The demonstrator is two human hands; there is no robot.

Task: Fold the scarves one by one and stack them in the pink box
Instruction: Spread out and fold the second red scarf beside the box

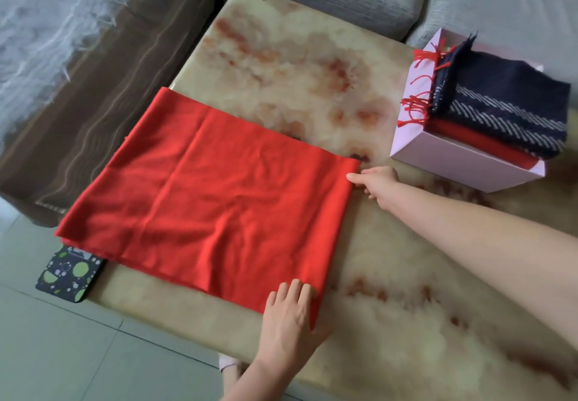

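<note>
While the red scarf (212, 188) lies folded flat across our worktop (391, 291), our left hand (287, 316) presses its near right corner with straight fingers, grip wide. Our right hand (377, 181) sits at the far right corner, thumb touching the edge; whether that grip pinches cloth we cannot tell. Just beyond, the pink box (463, 167) holds a red fringed scarf (469, 142) under a navy striped scarf (506, 97).
</note>
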